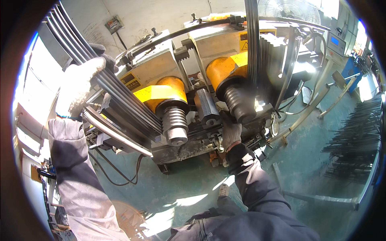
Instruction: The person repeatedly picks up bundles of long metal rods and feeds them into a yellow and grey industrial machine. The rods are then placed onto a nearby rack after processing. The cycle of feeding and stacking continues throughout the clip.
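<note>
My left hand [82, 78], in a white knit glove with dark fingers, is closed on a slanting row of long metal rods [126, 96]. The rods run from the upper left down to the machine's left ribbed roller [175, 124]. My right hand [231, 133], also gloved, reaches in low at the machine's front. It lies between a dark angular block [206, 107] and the right ribbed roller [238, 102]; its fingers are hidden in shadow, so any grip cannot be made out. Yellow-orange housings [163, 92] sit behind the rollers.
More upright rods [253, 44] stand at the machine's right side. A control box with a blue screen [335, 43] is at the far right. A rack of dark rods [354, 140] stands on the right. Black cables [120, 184] hang at the lower left above the green floor.
</note>
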Action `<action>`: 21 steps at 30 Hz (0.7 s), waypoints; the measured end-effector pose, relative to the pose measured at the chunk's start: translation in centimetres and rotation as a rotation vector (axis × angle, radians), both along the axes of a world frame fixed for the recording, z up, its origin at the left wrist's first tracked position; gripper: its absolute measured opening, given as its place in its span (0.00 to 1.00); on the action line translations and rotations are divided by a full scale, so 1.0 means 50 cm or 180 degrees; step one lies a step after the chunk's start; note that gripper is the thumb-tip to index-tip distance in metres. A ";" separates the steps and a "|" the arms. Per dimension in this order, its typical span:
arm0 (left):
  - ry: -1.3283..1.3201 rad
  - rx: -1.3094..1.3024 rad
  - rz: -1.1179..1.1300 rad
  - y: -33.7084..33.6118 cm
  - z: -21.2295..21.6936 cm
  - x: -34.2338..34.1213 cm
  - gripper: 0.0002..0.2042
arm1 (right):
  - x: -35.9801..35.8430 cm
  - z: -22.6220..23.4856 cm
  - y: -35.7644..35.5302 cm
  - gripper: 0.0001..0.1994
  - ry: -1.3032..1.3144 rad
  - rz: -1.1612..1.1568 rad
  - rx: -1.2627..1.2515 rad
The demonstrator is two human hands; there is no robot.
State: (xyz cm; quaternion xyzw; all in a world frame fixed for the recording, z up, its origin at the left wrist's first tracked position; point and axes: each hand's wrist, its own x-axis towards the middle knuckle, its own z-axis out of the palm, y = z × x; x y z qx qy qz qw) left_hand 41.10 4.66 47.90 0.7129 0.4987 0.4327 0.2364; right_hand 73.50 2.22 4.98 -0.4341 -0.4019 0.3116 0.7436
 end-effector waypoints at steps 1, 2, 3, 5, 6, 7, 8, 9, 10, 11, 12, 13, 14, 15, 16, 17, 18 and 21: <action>-0.0035 -0.0061 -0.0089 -0.001 0.003 0.003 0.15 | 0.000 -0.002 0.003 0.08 -0.0143 -0.0014 -0.0113; 0.0212 0.0017 0.0016 -0.006 0.006 0.004 0.15 | 0.002 -0.003 0.004 0.08 -0.0144 0.0059 0.0091; 0.0458 0.0094 0.0125 -0.014 0.009 0.004 0.15 | 0.003 -0.001 0.007 0.09 -0.0088 0.0153 0.0031; 0.0321 0.0270 -0.0284 -0.036 0.004 0.004 0.15 | 0.011 0.008 -0.008 0.10 -0.0747 0.0019 0.0003; 0.1005 0.0529 0.0625 -0.055 0.008 0.001 0.16 | 0.020 0.017 -0.024 0.10 -0.1462 -0.0219 0.0034; -0.0204 0.0622 -0.0306 -0.092 -0.015 -0.003 0.16 | 0.032 0.029 -0.043 0.11 -0.2215 -0.0466 -0.0097; -0.0541 0.0680 -0.0451 -0.128 -0.031 -0.007 0.17 | 0.033 0.034 -0.085 0.12 -0.1209 -0.0122 -0.0510; -0.0713 0.0650 -0.0074 -0.167 -0.044 -0.011 0.19 | 0.036 0.042 -0.129 0.12 0.0155 0.0101 -0.0682; -0.0989 0.0456 -0.0165 -0.210 -0.064 -0.013 0.21 | 0.038 0.050 -0.174 0.13 0.1330 -0.0035 -0.1285; -0.0987 0.0540 0.0082 -0.254 -0.091 -0.016 0.23 | 0.060 0.052 -0.243 0.12 0.1573 0.0155 -0.1725; -0.1040 0.0585 -0.0026 -0.308 -0.131 -0.017 0.23 | 0.084 0.050 -0.313 0.12 0.1399 0.0120 -0.1874; -0.1159 0.0385 -0.0318 -0.361 -0.171 -0.020 0.24 | 0.113 0.044 -0.435 0.16 0.0642 0.0315 -0.1424; -0.1264 0.0431 -0.0216 -0.416 -0.213 -0.025 0.25 | 0.117 0.039 -0.467 0.15 0.1549 0.0159 -0.1078; -0.1596 0.0468 0.0062 -0.474 -0.268 -0.031 0.28 | 0.145 0.032 -0.549 0.09 0.1606 -0.0127 -0.0976; -0.2067 0.0169 0.0104 -0.521 -0.309 -0.042 0.26 | 0.190 0.026 -0.624 0.07 0.1968 -0.0390 -0.0906; -0.2344 0.0014 -0.0103 -0.552 -0.345 -0.055 0.23 | 0.245 0.023 -0.706 0.05 0.2247 -0.0662 -0.0896; -0.2276 -0.0192 -0.0041 -0.584 -0.382 -0.068 0.22 | 0.300 0.024 -0.787 0.04 0.1980 -0.1063 -0.1001; -0.2166 -0.0872 0.0559 -0.682 -0.568 -0.047 0.16 | 0.453 0.072 -1.039 0.05 0.0753 -0.2275 -0.1301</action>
